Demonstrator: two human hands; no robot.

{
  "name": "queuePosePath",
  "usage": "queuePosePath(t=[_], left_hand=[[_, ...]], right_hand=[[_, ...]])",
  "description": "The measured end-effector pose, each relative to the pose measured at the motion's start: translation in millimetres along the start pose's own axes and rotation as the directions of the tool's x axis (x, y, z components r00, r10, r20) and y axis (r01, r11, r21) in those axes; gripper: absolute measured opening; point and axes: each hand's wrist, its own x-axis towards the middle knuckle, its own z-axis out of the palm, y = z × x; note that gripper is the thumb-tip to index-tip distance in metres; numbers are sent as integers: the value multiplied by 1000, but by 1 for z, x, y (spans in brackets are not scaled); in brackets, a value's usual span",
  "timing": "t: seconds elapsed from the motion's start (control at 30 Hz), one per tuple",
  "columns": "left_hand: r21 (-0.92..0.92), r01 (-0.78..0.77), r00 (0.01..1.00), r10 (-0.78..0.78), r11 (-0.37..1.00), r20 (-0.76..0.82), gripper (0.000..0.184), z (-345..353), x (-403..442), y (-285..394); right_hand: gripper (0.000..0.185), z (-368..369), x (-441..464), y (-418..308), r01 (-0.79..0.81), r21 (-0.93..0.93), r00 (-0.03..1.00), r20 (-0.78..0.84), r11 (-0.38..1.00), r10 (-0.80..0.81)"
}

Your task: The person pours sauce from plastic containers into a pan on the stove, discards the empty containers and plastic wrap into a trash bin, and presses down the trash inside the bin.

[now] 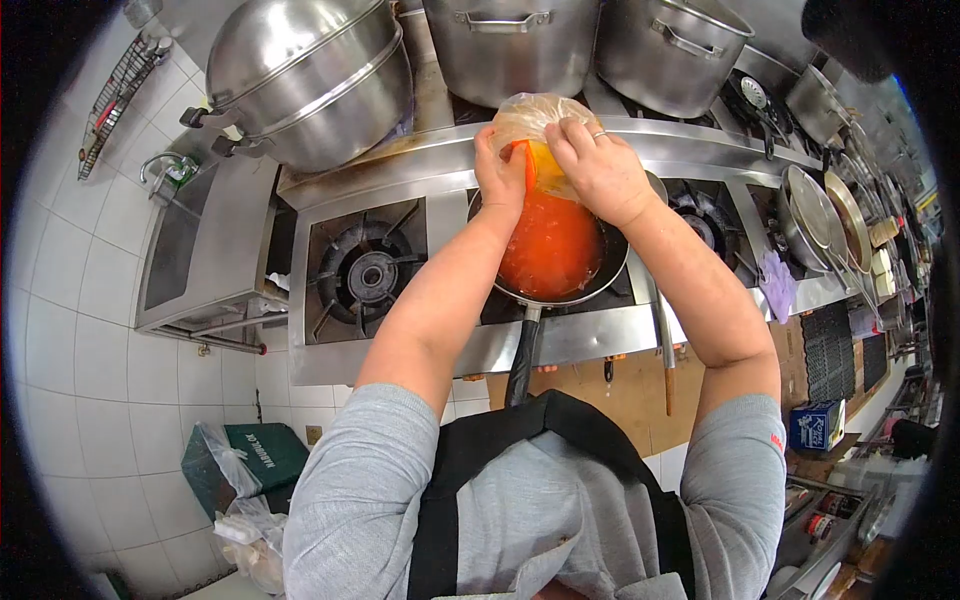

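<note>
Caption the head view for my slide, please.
Left hand and right hand hold a plastic bag over a pan of red-orange liquid on the stove.

Liquid (548, 255): orange-red, with paler flecks. Pan (613, 250): black inside. Plastic bag (530, 108): translucent, showing yellow and bright orange lower down. Shirt (360, 450): grey, red lettering on one sleeve. Apron (438, 510): plain black. Wall tiles (60, 345): white, gridded by thin dark lines. Crumpled bag (777, 285): lilac. Box (816, 426): blue, white lettering.
</note>
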Motion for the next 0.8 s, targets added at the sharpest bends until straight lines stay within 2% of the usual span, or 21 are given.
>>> queuePosePath(t=[0.07,0.1,0.17,0.2,0.27,0.3,0.33,0.37,0.4,0.43,0.47,0.5,0.53,0.57,0.6,0.63,0.67,0.7,0.73,0.8], left_hand=[[90,-23,998,17,996,64,44,-2,2,-19],[92,-24,998,19,995,62,44,-2,-1,-11],[525,76,939,-238,848,250,40,-4,-7,19],[528,77,941,-236,846,241,40,-5,-6,25],[800,10,805,-479,600,349,34,-6,-5,31],[803,-64,779,-473,592,412,37,-9,-4,22],[806,-59,782,-474,590,404,37,-8,-2,26],[853,-112,680,-586,510,439,33,-5,0,29],[886,-172,568,-691,431,447,30,-3,3,32],[879,-245,547,-690,409,474,25,-2,5,23],[888,-227,561,-692,401,456,25,0,9,14],[893,-244,467,-762,377,449,24,1,12,9],[897,-260,364,-824,358,434,24,1,14,4],[906,-239,371,-829,349,417,24,-2,16,-2],[915,-57,333,-856,400,395,20,-4,17,-7],[893,125,290,-877,433,384,16,-10,17,-9],[892,138,292,-878,430,379,16,-19,16,-3],[785,346,328,-850,515,413,14,-27,17,11],[626,527,371,-819,574,439,11,-35,20,28],[537,569,392,-779,623,488,10,-58,29,58]], right_hand=[[39,6,-7,2,-104,74,995,13,992,104],[39,10,-13,4,-103,75,995,11,992,103],[30,22,-26,6,-360,165,933,76,918,352],[30,28,-33,7,-353,172,936,72,920,346],[20,41,-47,12,-616,228,786,239,754,570],[20,48,-55,16,-611,234,790,238,756,565],[22,56,-61,20,-689,289,723,337,665,603],[25,63,-68,24,-758,329,650,437,563,621],[25,67,-73,28,-749,337,661,438,570,610],[30,70,-76,31,-785,368,619,499,499,606],[35,74,-79,34,-816,392,578,561,425,592],[45,83,-86,40,-815,429,578,559,389,595],[49,84,-83,43,-867,420,490,621,268,611],[50,85,-82,45,-876,458,442,637,150,631],[51,77,-76,45,-873,487,388,657,30,647],[51,59,-66,40,-794,596,393,654,-120,647],[52,43,-57,35,-685,679,393,650,-265,651],[52,41,-53,39,-567,739,382,627,-363,679],[52,41,-49,45,-433,783,363,605,-447,708],[51,29,-36,49,-285,830,355,556,-480,751]])
